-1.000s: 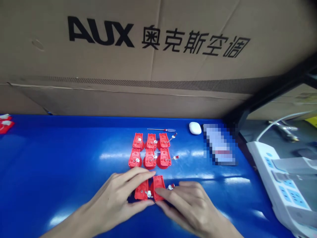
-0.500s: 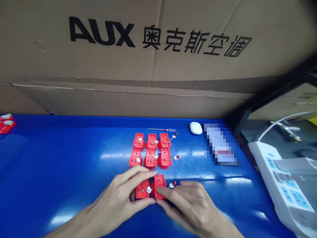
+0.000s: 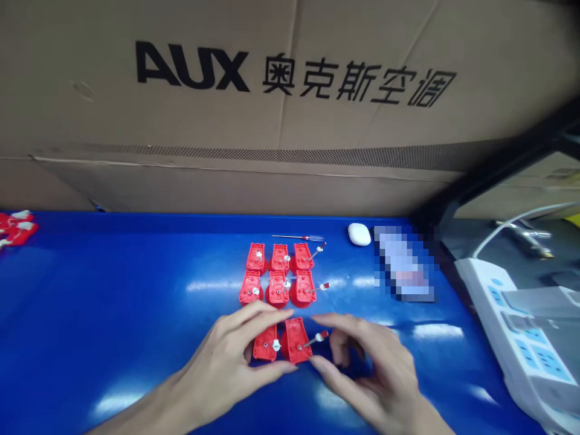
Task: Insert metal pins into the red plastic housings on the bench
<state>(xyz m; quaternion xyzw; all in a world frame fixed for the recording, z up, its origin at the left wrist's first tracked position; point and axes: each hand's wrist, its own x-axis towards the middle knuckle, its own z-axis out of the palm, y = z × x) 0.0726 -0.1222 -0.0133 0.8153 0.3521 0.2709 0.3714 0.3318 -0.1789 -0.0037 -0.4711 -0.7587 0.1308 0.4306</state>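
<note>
Two red plastic housings stand side by side in the front row, the left housing (image 3: 264, 350) with a white knob-like piece, the right housing (image 3: 296, 338) with a thin metal shaft ending in a white and red tip (image 3: 321, 336). My left hand (image 3: 238, 344) curves round the left housing, thumb along its near side and fingers along its far side. To the right, my right hand (image 3: 371, 368) has thumb and fingers spread apart about the right housing, its thumb tip close to the near corner. Whether that thumb touches is unclear.
Behind lie two rows of similar red housings (image 3: 278, 285) and a small screwdriver (image 3: 299, 237). A white earbud case (image 3: 359, 234) and a blurred-out phone-like object (image 3: 403, 263) sit at right, near a power strip (image 3: 521, 326). More red parts (image 3: 18, 228) lie far left; a cardboard box (image 3: 281, 121) stands behind.
My right hand has lifted its finger off the right housing and opened, drawing back to the right. That housing now sits slightly turned, its shaft fully visible. My left hand keeps its place.
</note>
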